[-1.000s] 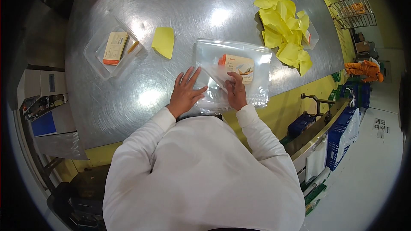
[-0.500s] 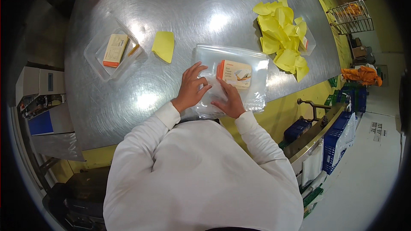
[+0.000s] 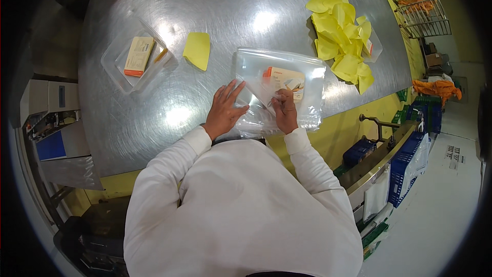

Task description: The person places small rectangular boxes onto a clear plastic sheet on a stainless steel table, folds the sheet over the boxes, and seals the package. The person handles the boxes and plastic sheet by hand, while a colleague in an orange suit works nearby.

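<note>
A stack of clear plastic bags [image 3: 307, 118] lies on the metal table in front of me. On top of it rests a small cream and orange box [image 3: 280, 75], its lower part covered by my right hand and raised plastic. My right hand [image 3: 285, 110] pinches a lifted fold of a plastic bag between thumb and fingers, just in front of the box. My left hand [image 3: 223, 110] has its fingers spread at the left edge of the stack, with nothing in its grasp.
Left of me a clear plastic tub [image 3: 116, 67] holds another cream and orange box [image 3: 139, 54]. A yellow paper sheet [image 3: 197, 51] lies beside it. At the far right sits a heap of yellow papers [image 3: 341, 36] against a clear tub. Blue crates [image 3: 405, 174] stand beyond the table's right side.
My right hand has moved off the box's edge and lifted a corner of plastic. My left hand has lowered slightly to the left, its fingers straighter.
</note>
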Demonstrator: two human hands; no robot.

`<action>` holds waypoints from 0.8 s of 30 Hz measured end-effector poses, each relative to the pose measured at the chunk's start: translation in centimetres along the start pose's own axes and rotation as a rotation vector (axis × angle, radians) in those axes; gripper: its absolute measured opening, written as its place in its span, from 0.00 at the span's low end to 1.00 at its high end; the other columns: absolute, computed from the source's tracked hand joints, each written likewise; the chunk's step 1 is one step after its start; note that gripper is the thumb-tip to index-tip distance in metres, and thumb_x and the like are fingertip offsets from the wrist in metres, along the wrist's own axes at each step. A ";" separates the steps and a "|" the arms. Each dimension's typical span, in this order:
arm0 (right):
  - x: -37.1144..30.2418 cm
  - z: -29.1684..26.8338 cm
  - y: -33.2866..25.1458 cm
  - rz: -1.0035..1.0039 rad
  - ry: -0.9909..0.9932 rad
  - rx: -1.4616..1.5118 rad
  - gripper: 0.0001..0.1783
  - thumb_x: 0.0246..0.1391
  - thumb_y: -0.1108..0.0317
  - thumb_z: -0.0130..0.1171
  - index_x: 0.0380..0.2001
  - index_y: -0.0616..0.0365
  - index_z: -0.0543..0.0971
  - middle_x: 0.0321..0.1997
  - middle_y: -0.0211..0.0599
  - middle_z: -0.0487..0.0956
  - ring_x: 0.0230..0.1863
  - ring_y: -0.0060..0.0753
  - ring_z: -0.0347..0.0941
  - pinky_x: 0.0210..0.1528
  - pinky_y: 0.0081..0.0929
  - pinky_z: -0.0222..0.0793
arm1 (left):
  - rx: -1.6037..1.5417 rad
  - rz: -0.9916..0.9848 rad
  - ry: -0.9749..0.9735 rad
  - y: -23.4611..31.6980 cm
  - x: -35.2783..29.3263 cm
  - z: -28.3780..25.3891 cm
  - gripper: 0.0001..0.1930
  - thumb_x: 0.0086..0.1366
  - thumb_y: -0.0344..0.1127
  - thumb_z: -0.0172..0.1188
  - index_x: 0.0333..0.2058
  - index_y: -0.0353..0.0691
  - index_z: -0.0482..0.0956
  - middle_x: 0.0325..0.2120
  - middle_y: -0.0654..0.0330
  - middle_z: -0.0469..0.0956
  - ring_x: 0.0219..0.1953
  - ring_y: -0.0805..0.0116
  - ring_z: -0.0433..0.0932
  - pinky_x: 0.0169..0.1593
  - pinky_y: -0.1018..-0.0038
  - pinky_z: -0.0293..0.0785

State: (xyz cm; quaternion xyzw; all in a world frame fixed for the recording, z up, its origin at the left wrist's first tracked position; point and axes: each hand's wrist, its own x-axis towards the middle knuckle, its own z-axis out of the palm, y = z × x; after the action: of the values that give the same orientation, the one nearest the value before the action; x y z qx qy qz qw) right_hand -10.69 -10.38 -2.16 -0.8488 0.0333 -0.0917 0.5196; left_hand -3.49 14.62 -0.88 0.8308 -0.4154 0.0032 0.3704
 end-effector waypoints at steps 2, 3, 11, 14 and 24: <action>0.1 -0.4 -0.8 0.075 -0.045 0.085 0.21 0.64 0.82 0.52 0.56 0.53 0.60 0.45 0.41 0.76 0.43 0.27 0.73 0.48 0.24 0.70 | -0.072 -0.040 0.060 0.1 0.7 0.0 0.06 0.59 0.35 0.68 0.37 0.47 0.86 0.71 0.52 0.57 0.74 0.45 0.50 0.70 0.46 0.49; 0.2 -0.5 -1.5 0.114 -0.063 0.127 0.22 0.64 0.83 0.51 0.56 0.52 0.59 0.44 0.39 0.76 0.43 0.24 0.72 0.48 0.21 0.69 | -0.111 -0.056 0.087 0.4 1.5 -0.2 0.05 0.59 0.34 0.68 0.34 0.44 0.85 0.71 0.52 0.58 0.73 0.45 0.51 0.70 0.46 0.50; 0.2 0.1 -2.4 0.087 -0.042 0.109 0.28 0.63 0.81 0.54 0.64 0.56 0.60 0.49 0.45 0.77 0.45 0.35 0.77 0.50 0.27 0.72 | -0.221 0.026 0.079 -0.3 5.9 0.5 0.04 0.61 0.32 0.66 0.33 0.41 0.81 0.55 0.56 0.75 0.61 0.53 0.68 0.62 0.55 0.59; 0.4 -0.4 -2.1 0.025 -0.106 0.026 0.26 0.62 0.79 0.57 0.61 0.57 0.65 0.50 0.46 0.77 0.44 0.39 0.79 0.50 0.31 0.74 | -0.266 -0.049 0.088 -0.5 6.6 1.5 0.05 0.62 0.35 0.65 0.33 0.42 0.79 0.44 0.59 0.77 0.51 0.56 0.73 0.55 0.58 0.63; 0.7 -1.3 -3.0 -0.164 -0.232 -0.191 0.13 0.54 0.84 0.56 0.42 0.59 0.76 0.42 0.39 0.77 0.43 0.44 0.74 0.50 0.35 0.69 | -0.321 -0.290 0.045 -0.6 8.1 3.0 0.12 0.65 0.42 0.64 0.28 0.41 0.78 0.29 0.58 0.77 0.37 0.55 0.76 0.43 0.61 0.65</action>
State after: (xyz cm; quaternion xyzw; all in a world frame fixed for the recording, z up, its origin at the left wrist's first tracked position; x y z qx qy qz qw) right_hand -10.33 -10.28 1.18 -0.8991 -0.0875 -0.0317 0.4277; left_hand 1.35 7.44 -0.93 0.8121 -0.2783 -0.0978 0.5036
